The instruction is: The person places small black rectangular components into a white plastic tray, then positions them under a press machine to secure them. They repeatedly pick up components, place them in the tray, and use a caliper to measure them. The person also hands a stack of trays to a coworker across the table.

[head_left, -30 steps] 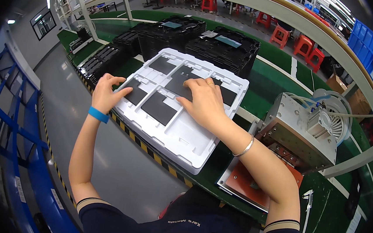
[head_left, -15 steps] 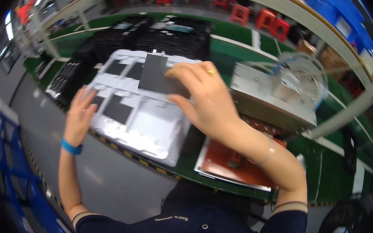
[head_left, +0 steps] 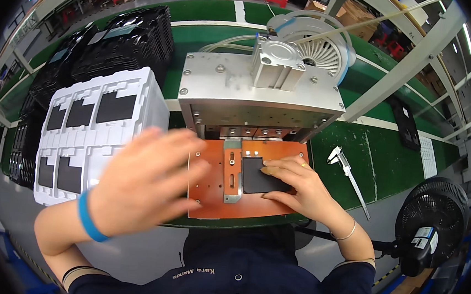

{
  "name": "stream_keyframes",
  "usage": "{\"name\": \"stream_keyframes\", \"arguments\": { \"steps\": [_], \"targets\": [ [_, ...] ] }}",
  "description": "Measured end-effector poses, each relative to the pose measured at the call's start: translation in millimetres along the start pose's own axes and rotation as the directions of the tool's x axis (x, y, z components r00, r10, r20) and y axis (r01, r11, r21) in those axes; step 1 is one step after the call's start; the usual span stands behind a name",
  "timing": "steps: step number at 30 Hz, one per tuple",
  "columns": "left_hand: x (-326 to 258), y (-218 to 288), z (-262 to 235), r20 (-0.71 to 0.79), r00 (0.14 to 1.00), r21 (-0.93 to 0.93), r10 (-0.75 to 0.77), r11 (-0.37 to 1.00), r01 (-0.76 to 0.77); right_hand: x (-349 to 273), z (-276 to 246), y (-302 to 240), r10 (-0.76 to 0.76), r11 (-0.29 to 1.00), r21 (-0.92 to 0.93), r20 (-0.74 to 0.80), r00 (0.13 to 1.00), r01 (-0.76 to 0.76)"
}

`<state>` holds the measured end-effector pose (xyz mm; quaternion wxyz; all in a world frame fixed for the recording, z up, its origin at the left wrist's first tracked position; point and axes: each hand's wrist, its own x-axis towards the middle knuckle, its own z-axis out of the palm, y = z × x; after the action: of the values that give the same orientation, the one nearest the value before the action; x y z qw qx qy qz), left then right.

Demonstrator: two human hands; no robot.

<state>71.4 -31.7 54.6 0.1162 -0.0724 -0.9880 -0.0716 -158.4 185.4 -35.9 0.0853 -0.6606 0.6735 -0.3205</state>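
Note:
A flat black battery cell (head_left: 252, 177) with two small pale tabs at its far edge lies on the orange base plate (head_left: 207, 192) of a metal press, right of a slotted metal guide. My right hand (head_left: 301, 188) has hold of it, thumb at the near edge and fingers on top, covering its right part. My left hand (head_left: 150, 182), blurred by motion, is in the air between the tray and the plate with fingers apart and nothing visible in them. Beside it stands the white tray (head_left: 158, 105), with several similar black cells in its pockets; the hand hides its near right part.
The press's metal head (head_left: 262, 85) carries a cylinder block (head_left: 278, 64). Stacked black trays (head_left: 124, 44) stand at the far left. A caliper (head_left: 350, 181) lies on the green bench to the right, near a black fan (head_left: 431, 223) and a slanted post (head_left: 399, 71).
My right hand has carried a black cell from the white tray to the orange plate. My left hand has left the tray's left side and moved right. The view has swung right.

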Motion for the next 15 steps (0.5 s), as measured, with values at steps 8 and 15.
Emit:
{"name": "stream_keyframes", "arguments": {
  "steps": [8, 15],
  "targets": [
    [34.3, 22.1, 87.4, 0.321, 0.92, -0.048, 0.224, 0.974, -0.221, 24.3, 26.7, 13.2, -0.076, 0.982, -0.18, -0.124, 0.989, 0.053],
    [35.5, 27.8, 79.7, 0.437, 0.877, -0.058, 0.198, 0.98, -0.192, 25.0, 31.4, 10.4, -0.088, 0.934, -0.354, -0.081, 0.993, 0.054]
  ]
}}
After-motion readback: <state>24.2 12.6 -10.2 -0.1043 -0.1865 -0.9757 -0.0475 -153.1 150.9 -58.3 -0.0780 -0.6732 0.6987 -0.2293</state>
